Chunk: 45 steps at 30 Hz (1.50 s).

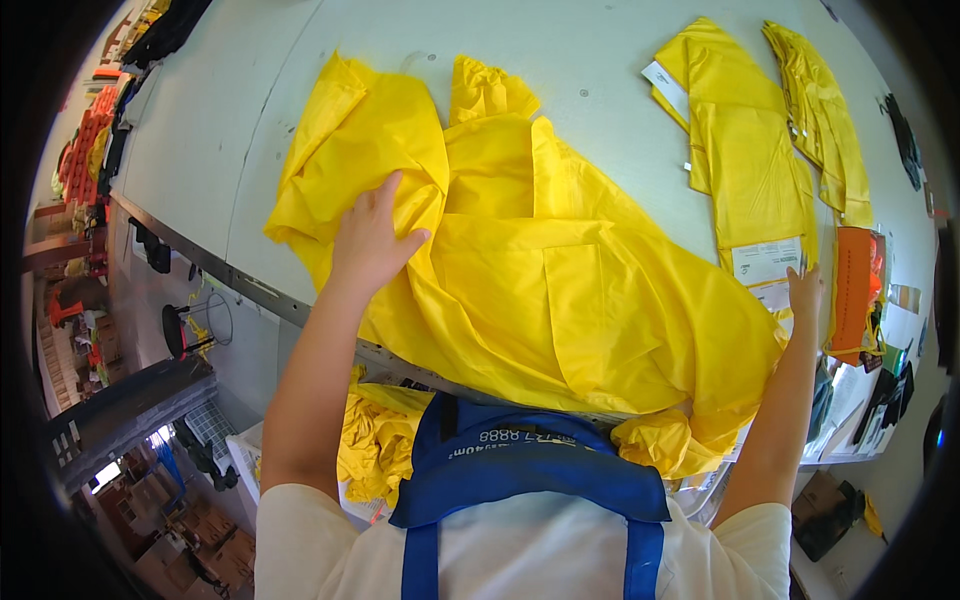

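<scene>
A large yellow garment [500, 280] of smooth, thin fabric lies rumpled across the near side of the table, with a flap and a pocket-like panel in its middle. On its left part rests my left hand [372, 240], thumb apart and fingers stretched out over the cloth. My right hand [804, 292] is farther right, its fingertips apart at the edge of a white printed card [768, 262]. That card lies at the near end of a folded yellow garment [740, 160]. Whether the fingertips press on the card is too small to tell.
Another folded yellow piece [825, 130] lies at the far right, beyond an orange box [852, 285]. Crumpled yellow cloth [380, 440] sits below the table's near edge. To the left are a round black stool [180, 330] and orange items [88, 150] on the floor side.
</scene>
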Each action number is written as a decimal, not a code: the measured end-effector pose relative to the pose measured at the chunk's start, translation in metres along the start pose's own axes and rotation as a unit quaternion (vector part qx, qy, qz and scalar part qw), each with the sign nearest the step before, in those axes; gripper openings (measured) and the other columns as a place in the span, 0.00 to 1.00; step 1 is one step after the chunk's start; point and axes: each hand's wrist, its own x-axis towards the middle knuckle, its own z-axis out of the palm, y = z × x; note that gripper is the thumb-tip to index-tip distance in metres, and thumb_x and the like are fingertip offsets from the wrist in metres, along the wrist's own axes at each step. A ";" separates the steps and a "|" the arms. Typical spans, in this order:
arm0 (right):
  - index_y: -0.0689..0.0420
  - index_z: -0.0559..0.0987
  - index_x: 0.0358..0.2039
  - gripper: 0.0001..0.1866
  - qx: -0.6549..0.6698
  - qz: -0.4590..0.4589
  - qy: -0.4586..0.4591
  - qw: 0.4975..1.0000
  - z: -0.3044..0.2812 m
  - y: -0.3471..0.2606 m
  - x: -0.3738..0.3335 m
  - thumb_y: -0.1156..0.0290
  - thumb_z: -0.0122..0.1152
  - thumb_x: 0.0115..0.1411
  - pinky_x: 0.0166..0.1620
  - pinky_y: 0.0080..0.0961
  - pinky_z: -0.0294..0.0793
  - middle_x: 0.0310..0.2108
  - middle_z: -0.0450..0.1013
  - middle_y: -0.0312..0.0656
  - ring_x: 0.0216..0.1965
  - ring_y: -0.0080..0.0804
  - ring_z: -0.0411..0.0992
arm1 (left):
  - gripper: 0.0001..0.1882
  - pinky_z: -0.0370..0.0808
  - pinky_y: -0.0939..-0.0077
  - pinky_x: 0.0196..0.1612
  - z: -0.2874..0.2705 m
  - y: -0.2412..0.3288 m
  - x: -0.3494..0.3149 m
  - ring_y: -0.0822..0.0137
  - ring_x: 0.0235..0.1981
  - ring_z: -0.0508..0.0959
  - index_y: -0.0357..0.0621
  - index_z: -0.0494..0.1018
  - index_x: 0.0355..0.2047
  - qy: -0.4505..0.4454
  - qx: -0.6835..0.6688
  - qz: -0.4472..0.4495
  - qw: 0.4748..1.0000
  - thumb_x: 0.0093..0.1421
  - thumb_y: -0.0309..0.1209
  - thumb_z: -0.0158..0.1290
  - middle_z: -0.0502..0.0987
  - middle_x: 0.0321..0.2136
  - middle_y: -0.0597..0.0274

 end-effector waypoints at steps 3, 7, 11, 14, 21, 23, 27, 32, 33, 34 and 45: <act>0.58 0.54 0.62 0.39 0.028 -0.070 -0.049 0.996 -0.070 -0.050 -0.057 0.56 0.59 0.57 0.58 0.42 0.60 0.59 0.57 0.58 0.59 0.57 0.57 | 0.31 0.68 0.61 0.51 -0.003 -0.011 -0.002 0.49 0.48 0.70 0.49 0.59 0.57 0.021 -0.052 -0.015 0.998 0.52 0.30 0.54 0.69 0.49 0.49; 0.57 0.53 0.64 0.41 0.168 -0.188 -0.141 0.957 -0.122 -0.053 -0.176 0.67 0.62 0.53 0.62 0.37 0.54 0.61 0.56 0.54 0.62 0.51 0.55 | 0.25 0.69 0.71 0.48 -0.014 -0.051 -0.044 0.63 0.45 0.73 0.44 0.64 0.53 0.085 -0.315 -0.061 0.943 0.53 0.21 0.49 0.73 0.43 0.53; 0.58 0.52 0.64 0.42 0.179 -0.036 0.022 0.983 -0.089 0.000 -0.261 0.65 0.63 0.54 0.64 0.39 0.51 0.63 0.50 0.54 0.63 0.51 0.51 | 0.26 0.68 0.77 0.48 -0.001 -0.117 -0.103 0.68 0.45 0.72 0.41 0.61 0.54 0.193 -0.507 -0.115 0.832 0.53 0.18 0.47 0.72 0.43 0.57; 0.59 0.52 0.63 0.41 0.257 0.048 -0.013 0.965 -0.061 0.011 -0.299 0.60 0.63 0.55 0.61 0.38 0.56 0.61 0.54 0.55 0.61 0.48 0.55 | 0.31 0.67 0.75 0.50 0.001 -0.157 -0.147 0.66 0.47 0.70 0.43 0.56 0.58 0.147 -0.496 -0.204 0.831 0.53 0.22 0.49 0.69 0.47 0.57; 0.62 0.64 0.57 0.28 0.583 0.131 -0.116 0.793 -0.077 -0.003 -0.284 0.64 0.57 0.59 0.53 0.32 0.68 0.53 0.66 0.48 0.51 0.39 0.67 | 0.35 0.71 0.71 0.44 -0.042 -0.141 -0.081 0.66 0.47 0.70 0.49 0.51 0.62 -0.075 -0.546 -0.199 0.811 0.55 0.27 0.50 0.66 0.50 0.57; 0.61 0.66 0.55 0.25 0.693 0.125 -0.102 0.703 -0.126 -0.010 -0.257 0.64 0.56 0.60 0.48 0.33 0.72 0.51 0.68 0.47 0.47 0.38 0.70 | 0.32 0.71 0.74 0.42 -0.042 -0.137 -0.052 0.67 0.47 0.70 0.46 0.55 0.61 -0.092 -0.516 -0.120 0.843 0.55 0.26 0.50 0.67 0.49 0.57; 0.61 0.67 0.53 0.24 0.675 0.230 -0.059 0.699 -0.170 0.041 -0.179 0.62 0.56 0.60 0.46 0.34 0.73 0.48 0.69 0.46 0.46 0.36 0.71 | 0.31 0.69 0.72 0.49 -0.092 -0.134 -0.018 0.65 0.49 0.70 0.43 0.57 0.60 -0.016 -0.558 0.053 0.828 0.55 0.24 0.51 0.67 0.52 0.56; 0.61 0.69 0.50 0.20 0.375 0.062 0.228 0.896 -0.145 0.045 -0.180 0.62 0.54 0.61 0.42 0.28 0.71 0.40 0.72 0.41 0.40 0.31 0.71 | 0.33 0.67 0.67 0.53 -0.061 -0.213 -0.003 0.56 0.52 0.70 0.40 0.60 0.58 0.163 -0.220 -0.007 0.962 0.53 0.33 0.57 0.65 0.55 0.49; 0.59 0.72 0.43 0.15 0.604 0.086 0.091 0.787 -0.142 0.021 -0.207 0.63 0.53 0.62 0.36 0.22 0.67 0.32 0.71 0.37 0.33 0.26 0.69 | 0.33 0.66 0.66 0.54 -0.045 -0.225 -0.004 0.54 0.53 0.69 0.41 0.60 0.58 0.140 -0.210 -0.017 0.967 0.52 0.34 0.57 0.64 0.56 0.48; 0.56 0.73 0.35 0.10 0.510 -0.005 -0.019 0.860 -0.145 0.003 -0.241 0.63 0.51 0.63 0.32 0.18 0.64 0.27 0.68 0.33 0.30 0.21 0.66 | 0.34 0.65 0.65 0.55 -0.034 -0.233 -0.006 0.53 0.54 0.68 0.41 0.60 0.59 0.117 -0.197 -0.030 0.973 0.52 0.35 0.57 0.63 0.57 0.47; 0.49 0.71 0.46 0.20 0.573 0.324 -0.086 0.748 -0.066 -0.030 -0.271 0.55 0.60 0.56 0.25 0.17 0.59 0.29 0.64 0.29 0.24 0.18 0.59 | 0.14 0.69 0.75 0.49 -0.096 -0.247 0.012 0.71 0.42 0.75 0.35 0.72 0.45 0.000 -0.550 0.073 0.832 0.62 0.31 0.50 0.77 0.40 0.61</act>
